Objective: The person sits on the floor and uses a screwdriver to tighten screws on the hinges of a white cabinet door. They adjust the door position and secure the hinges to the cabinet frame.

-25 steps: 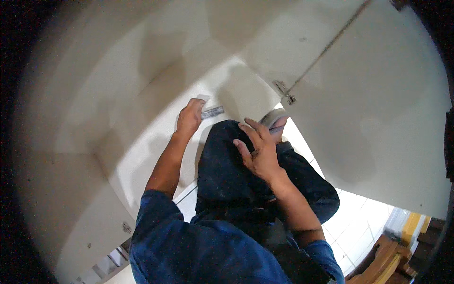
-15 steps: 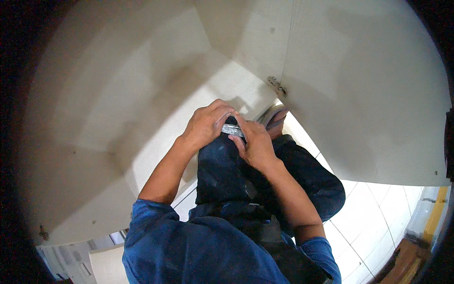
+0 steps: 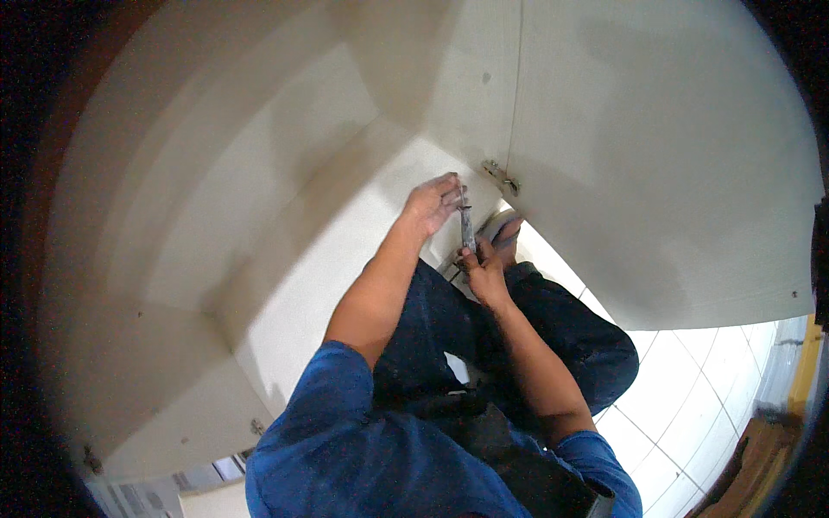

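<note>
My right hand (image 3: pixel 489 278) is closed around the lower end of a slim grey metal tool (image 3: pixel 468 230), whose exact kind I cannot make out. The tool stands nearly upright in the picture, with a narrow dark part at its far end. My left hand (image 3: pixel 434 203) is at that far end, its fingers bent and drawn together; whether they pinch the tip or something small is too blurred to tell. Both hands are above the pale cabinet floor (image 3: pixel 345 250), just past my knee in dark trousers (image 3: pixel 445 298).
Pale cabinet panels surround me on the left and ahead. A large door (image 3: pixel 665 173) stands open at the right, with a metal hinge (image 3: pixel 501 177) at its near corner. My sandalled foot (image 3: pixel 505 235) is beside the hands. White floor tiles (image 3: pixel 682 397) and brown wood (image 3: pixel 751 462) lie at the lower right.
Both hands have moved away from me and to the right, off my knee. The tool has turned from lying crosswise to pointing away, and my left hand has shifted to its far end.
</note>
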The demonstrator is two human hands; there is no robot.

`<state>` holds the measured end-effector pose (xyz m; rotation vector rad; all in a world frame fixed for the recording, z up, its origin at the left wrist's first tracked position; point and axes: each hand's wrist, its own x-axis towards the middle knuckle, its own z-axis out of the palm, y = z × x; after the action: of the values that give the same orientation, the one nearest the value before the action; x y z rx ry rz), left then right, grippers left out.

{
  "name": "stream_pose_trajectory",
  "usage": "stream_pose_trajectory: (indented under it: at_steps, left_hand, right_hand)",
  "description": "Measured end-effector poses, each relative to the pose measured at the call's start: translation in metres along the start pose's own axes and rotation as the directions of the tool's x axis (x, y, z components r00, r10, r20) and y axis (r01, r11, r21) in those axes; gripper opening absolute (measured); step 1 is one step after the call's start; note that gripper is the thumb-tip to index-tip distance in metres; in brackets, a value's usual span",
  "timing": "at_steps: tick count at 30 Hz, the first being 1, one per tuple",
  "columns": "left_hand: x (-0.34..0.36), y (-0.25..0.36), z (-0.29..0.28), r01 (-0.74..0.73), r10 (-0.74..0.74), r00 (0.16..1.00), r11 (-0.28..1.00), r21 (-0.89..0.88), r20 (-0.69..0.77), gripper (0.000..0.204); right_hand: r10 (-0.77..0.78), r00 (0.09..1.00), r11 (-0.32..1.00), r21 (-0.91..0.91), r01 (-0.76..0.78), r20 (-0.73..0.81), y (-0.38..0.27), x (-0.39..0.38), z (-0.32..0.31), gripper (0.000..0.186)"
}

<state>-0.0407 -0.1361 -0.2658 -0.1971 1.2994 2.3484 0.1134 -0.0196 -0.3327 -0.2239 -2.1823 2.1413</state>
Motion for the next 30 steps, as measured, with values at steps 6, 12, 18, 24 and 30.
stream_pose_trajectory:
  at_steps: [6, 12, 18, 24, 30]
  left_hand:
    - [0.047, -0.025, -0.017, 0.15, -0.144, 0.985, 0.987, -0.065, 0.091, 0.031]
    - [0.065, -0.026, -0.021, 0.22, -0.218, 0.975, 0.973, -0.069, 0.041, 0.03]
    - [0.08, -0.019, -0.023, 0.259, -0.258, 0.966, 0.965, -0.047, 0.023, 0.029]
    - [0.083, -0.017, -0.026, 0.257, -0.258, 0.966, 0.966, 0.039, 0.028, 0.029]
    - [0.098, -0.022, -0.025, 0.239, -0.255, 0.962, 0.959, 0.15, 0.099, 0.026]
  right_hand:
    - [0.077, 0.99, 0.976, -0.193, -0.098, -0.117, 0.02, 0.021, 0.017, 0.057]
    - [0.224, 0.97, 0.968, -0.095, -0.232, -0.093, 0.021, 0.032, 0.022, 0.061]
    - [0.063, 0.987, 0.96, -0.263, -0.101, -0.149, 0.035, 0.043, 0.025, 0.062]
    - [0.056, 0.983, 0.99, -0.117, -0.077, -0.173, 0.032, 0.039, 0.033, 0.057]
    - [0.271, 0.955, 0.96, 0.11, -0.258, -0.119, 0.021, 0.048, 0.041, 0.045]
